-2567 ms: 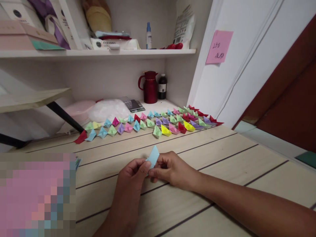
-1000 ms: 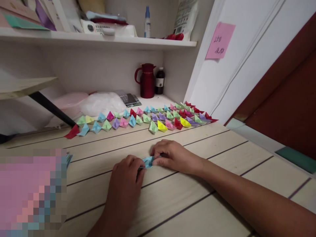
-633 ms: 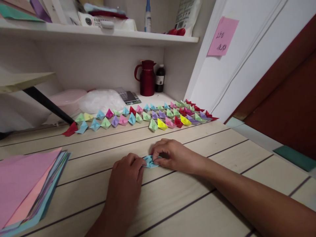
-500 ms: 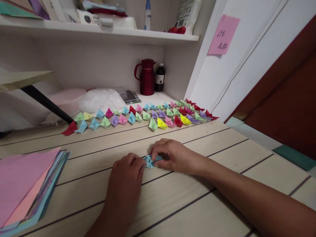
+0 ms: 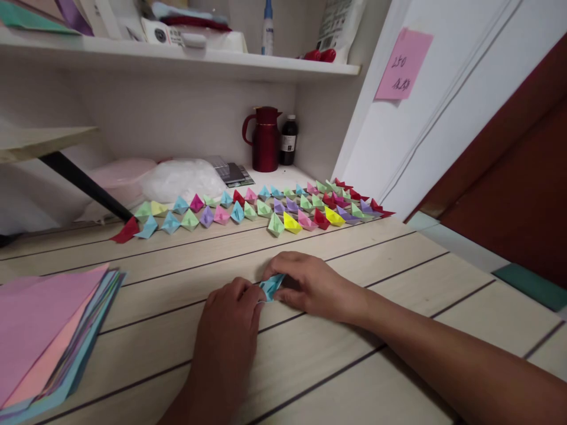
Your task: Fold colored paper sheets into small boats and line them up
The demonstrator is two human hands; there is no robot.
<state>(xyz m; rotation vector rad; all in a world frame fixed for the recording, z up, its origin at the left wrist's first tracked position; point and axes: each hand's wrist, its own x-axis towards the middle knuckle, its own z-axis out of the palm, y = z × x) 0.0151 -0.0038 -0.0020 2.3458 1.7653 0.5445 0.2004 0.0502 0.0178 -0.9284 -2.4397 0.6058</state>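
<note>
Between my hands, a small blue folded paper boat (image 5: 271, 287) is held just above or on the wooden table (image 5: 336, 360); its exact contact with the wood is hidden. My left hand (image 5: 234, 304) pinches its left end between thumb and fingers. Around the right end, the thumb and curled fingers of my right hand (image 5: 303, 280) grip the paper, hiding part of it. Beyond my hands, rows of folded paper boats in several colours stand on the table, among them a light green boat (image 5: 275, 225) and a yellow boat (image 5: 292, 223).
A stack of coloured paper sheets (image 5: 48, 330) lies at the left. Behind the boats, a dark red jug (image 5: 266, 141) and a dark bottle (image 5: 289, 141) stand in a white cabinet. A black slanted leg (image 5: 88, 186) rises at the left. A pink note (image 5: 404, 65) hangs on the right panel.
The blue paper between my hands looks narrower and more boat-shaped than before. My right hand's fingers have shifted slightly left over it, and the view has moved a little.
</note>
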